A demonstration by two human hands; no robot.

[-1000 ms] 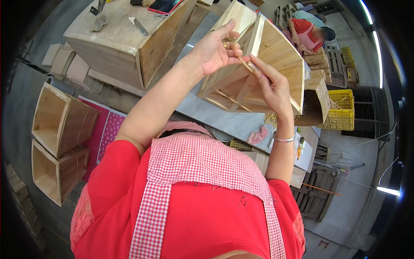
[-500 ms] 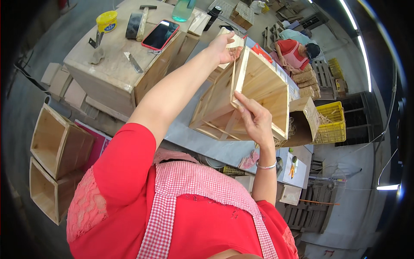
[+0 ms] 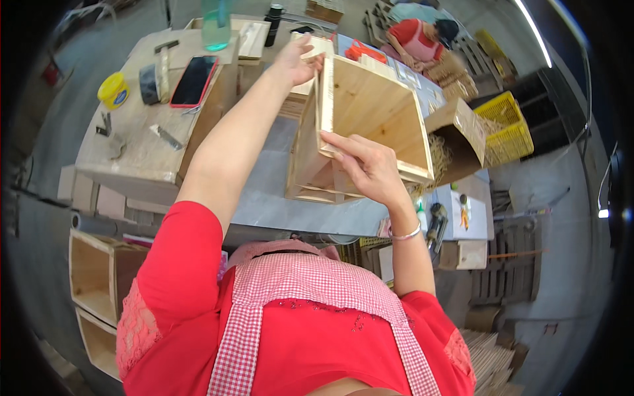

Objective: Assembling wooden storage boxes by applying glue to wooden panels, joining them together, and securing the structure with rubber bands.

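Note:
A pale wooden box (image 3: 376, 89) stands on the grey-topped table, its open side facing up and toward me. A narrow strip of wood (image 3: 327, 99) runs along the box's left rim. At the strip's far end, my left hand (image 3: 300, 64) has its fingers curled against the corner; what lies under the fingertips is partly hidden. My right hand (image 3: 370, 166) grips the near corner of the box, index finger laid along the rim and thumb below it. A bracelet circles my right wrist.
On the left bench lie a phone (image 3: 194, 81), a knife (image 3: 166, 137), a hammer (image 3: 164, 59), a tape roll (image 3: 149, 84) and a yellow tub (image 3: 113, 90). A carton (image 3: 456, 138) and yellow crate (image 3: 505, 129) stand right. Another person (image 3: 419, 43) works beyond.
My view has turned, so the bench and box appear further left. Both hands stay at the same two corners of the box; my right thumb has shifted closer to the rim.

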